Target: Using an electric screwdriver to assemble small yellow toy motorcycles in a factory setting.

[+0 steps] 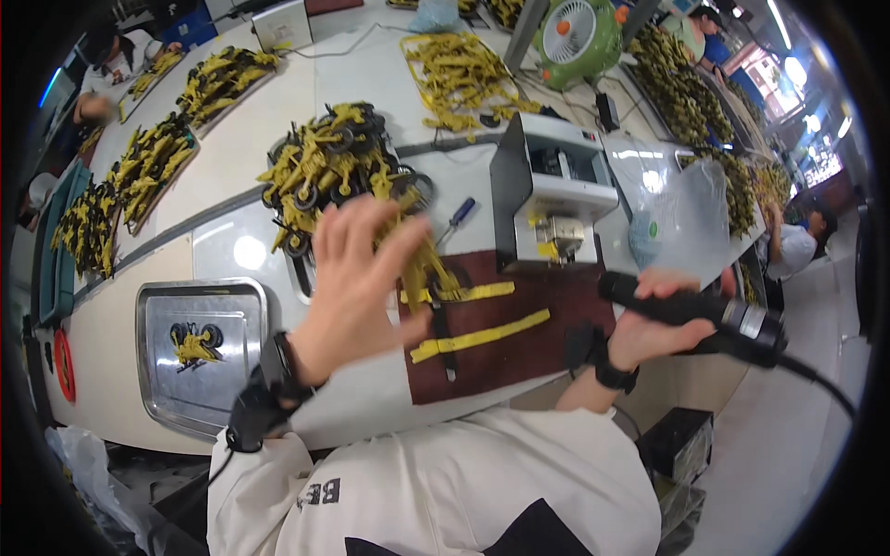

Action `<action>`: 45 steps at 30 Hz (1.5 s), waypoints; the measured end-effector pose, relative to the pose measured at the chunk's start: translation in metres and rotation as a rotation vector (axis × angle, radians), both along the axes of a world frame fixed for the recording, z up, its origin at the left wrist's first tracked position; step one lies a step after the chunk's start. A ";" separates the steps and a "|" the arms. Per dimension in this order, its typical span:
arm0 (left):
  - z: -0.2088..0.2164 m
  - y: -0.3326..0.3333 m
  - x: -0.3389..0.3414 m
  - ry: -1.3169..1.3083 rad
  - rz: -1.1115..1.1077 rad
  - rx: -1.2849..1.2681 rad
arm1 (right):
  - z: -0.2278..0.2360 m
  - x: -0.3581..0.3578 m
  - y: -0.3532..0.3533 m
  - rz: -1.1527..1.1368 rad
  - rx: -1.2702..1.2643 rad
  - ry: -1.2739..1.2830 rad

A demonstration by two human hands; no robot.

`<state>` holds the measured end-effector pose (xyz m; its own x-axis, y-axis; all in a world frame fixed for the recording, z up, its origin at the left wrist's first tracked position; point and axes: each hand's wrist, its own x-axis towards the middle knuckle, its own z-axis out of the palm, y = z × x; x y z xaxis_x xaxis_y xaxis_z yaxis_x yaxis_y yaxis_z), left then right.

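My left hand (355, 283) is raised over the left edge of the dark red mat (487, 360), its fingers spread and thumb apart. Just beyond its fingertips is a yellow-and-black wheeled toy part (428, 266); no grip on it shows. My right hand (654, 324) is wrapped round a black electric screwdriver (732, 320), whose cable trails off to the right. Two yellow strips lie across the mat, the nearer yellow strip (482, 335) crossing a dark bar. Behind my left hand rises a heap of yellow-and-black wheeled toy parts (329, 167), partly covered by my fingers.
A metal tray (151, 357) at left holds one wheeled part. Behind the mat stand a grey-and-black machine (554, 195) and a blue-handled screwdriver (461, 213). A green fan (577, 42) is farther back. A clear plastic bag (691, 218) lies at right. Other people sit at surrounding tables.
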<state>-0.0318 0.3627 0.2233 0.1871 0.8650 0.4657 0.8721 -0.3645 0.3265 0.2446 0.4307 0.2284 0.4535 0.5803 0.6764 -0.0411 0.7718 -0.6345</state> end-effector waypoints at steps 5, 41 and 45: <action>-0.095 -0.034 0.049 -0.133 -0.219 -0.303 | 0.015 -0.019 0.032 0.162 -0.097 -0.060; -0.136 -0.027 0.045 -0.265 -0.142 -0.286 | -0.066 -0.082 -0.025 0.616 -0.363 -0.070; -0.137 -0.026 0.046 -0.274 -0.139 -0.296 | -0.061 -0.081 -0.029 0.524 -0.315 -0.115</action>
<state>0.0137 0.3365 0.0860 0.2155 0.9441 0.2495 0.6878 -0.3281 0.6476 0.1633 0.4021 0.1674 -0.0109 0.8859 0.4638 -0.2814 0.4424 -0.8515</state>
